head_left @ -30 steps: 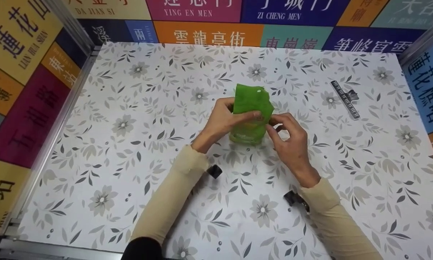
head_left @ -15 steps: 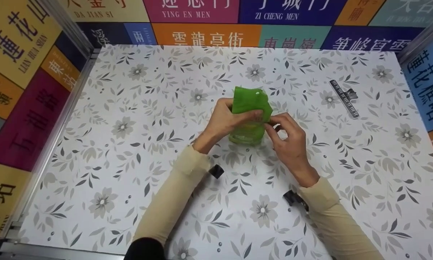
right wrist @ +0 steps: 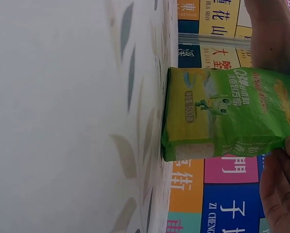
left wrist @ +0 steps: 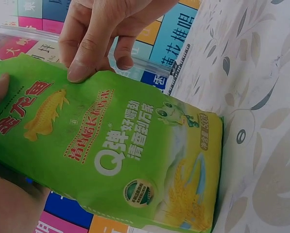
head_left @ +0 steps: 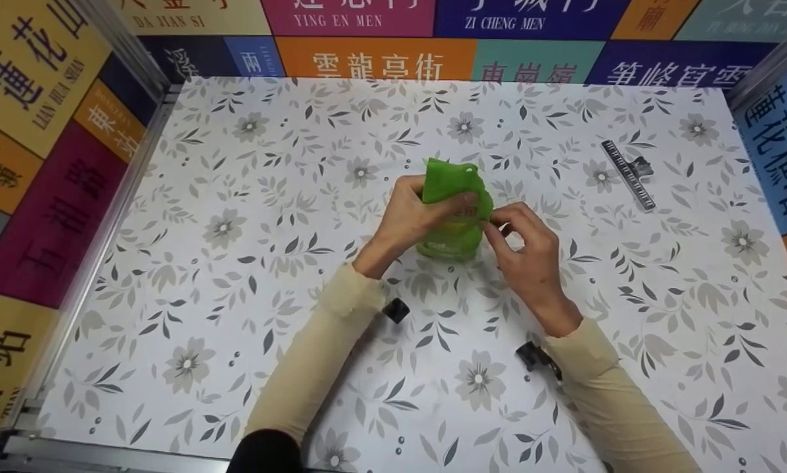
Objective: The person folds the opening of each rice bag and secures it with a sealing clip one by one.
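A green bag of rice (head_left: 449, 180) stands upright on the floral table cover, its base touching the surface. My left hand (head_left: 400, 220) grips its upper part, the thumb across the near face and the other fingers hidden behind. At the right edge my right hand (head_left: 531, 256) pinches the bag's side between thumb and index finger. The left wrist view shows the front of the rice bag (left wrist: 110, 136) with a gold fish and a frog printed on it. In the right wrist view the bag (right wrist: 222, 111) appears sideways, its bottom against the table.
A long black toothed strip with a clip on it (head_left: 629, 174) lies at the table's back right. Panels with place names (head_left: 377, 59) wall in the back and sides. Small black devices (head_left: 397, 310) sit at both wrists.
The bag's upper right edge looks more crumpled and drawn inward than before. Both hands keep nearly the same place and hold.
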The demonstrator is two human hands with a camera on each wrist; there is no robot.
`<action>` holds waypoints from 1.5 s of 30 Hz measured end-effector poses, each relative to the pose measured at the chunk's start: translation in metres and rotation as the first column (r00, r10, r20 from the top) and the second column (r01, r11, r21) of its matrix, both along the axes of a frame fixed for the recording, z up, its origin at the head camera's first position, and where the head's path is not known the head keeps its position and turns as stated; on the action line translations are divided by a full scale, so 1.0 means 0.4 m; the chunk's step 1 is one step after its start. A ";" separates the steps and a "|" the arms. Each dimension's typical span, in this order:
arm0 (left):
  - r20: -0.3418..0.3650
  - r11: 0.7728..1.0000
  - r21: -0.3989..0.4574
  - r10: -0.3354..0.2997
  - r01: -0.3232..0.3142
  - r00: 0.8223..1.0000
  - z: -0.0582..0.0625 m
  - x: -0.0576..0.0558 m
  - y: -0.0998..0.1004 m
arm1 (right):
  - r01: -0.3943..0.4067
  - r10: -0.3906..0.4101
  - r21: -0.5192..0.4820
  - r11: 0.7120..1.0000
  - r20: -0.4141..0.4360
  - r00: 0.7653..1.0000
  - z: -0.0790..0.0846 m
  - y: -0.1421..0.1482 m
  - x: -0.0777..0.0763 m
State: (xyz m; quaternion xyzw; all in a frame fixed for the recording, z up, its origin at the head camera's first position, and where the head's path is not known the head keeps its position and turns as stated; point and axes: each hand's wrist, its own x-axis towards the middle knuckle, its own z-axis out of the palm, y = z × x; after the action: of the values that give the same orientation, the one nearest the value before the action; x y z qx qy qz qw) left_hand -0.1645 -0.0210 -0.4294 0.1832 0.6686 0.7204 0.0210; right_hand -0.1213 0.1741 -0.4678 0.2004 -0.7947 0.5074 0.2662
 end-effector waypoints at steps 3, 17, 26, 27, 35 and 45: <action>0.007 1.000 -0.006 0.001 -0.001 1.000 -0.001 0.001 0.000 | 0.000 0.000 -0.001 1.000 0.002 1.000 0.000 0.001 0.001; 0.017 1.000 -0.002 0.002 -0.002 1.000 -0.002 0.004 0.005 | -0.004 0.004 0.010 1.000 0.040 0.999 -0.011 0.002 0.005; -0.011 0.998 0.053 0.021 -0.020 1.000 -0.001 0.007 0.011 | 0.026 -0.027 0.071 0.997 0.023 0.999 -0.013 0.004 0.004; -0.017 0.998 0.060 0.018 -0.017 1.000 0.001 0.007 0.012 | 0.030 -0.031 0.075 0.997 0.013 0.999 -0.013 0.004 0.004; -0.065 0.996 0.076 0.040 -0.035 0.997 0.012 0.011 0.016 | 0.037 -0.031 0.110 0.993 -0.063 0.998 -0.013 0.007 0.002; -0.087 0.997 0.081 0.013 -0.006 0.996 0.017 0.012 0.018 | 0.012 -0.007 0.081 0.997 -0.061 0.998 -0.001 0.004 -0.001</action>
State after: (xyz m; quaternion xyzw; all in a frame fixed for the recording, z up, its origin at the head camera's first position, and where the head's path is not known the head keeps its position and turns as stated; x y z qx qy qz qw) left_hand -0.1597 -0.0139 -0.4228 0.2121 0.6400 0.7382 -0.0192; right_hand -0.1216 0.1756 -0.4683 0.2227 -0.8072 0.4668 0.2843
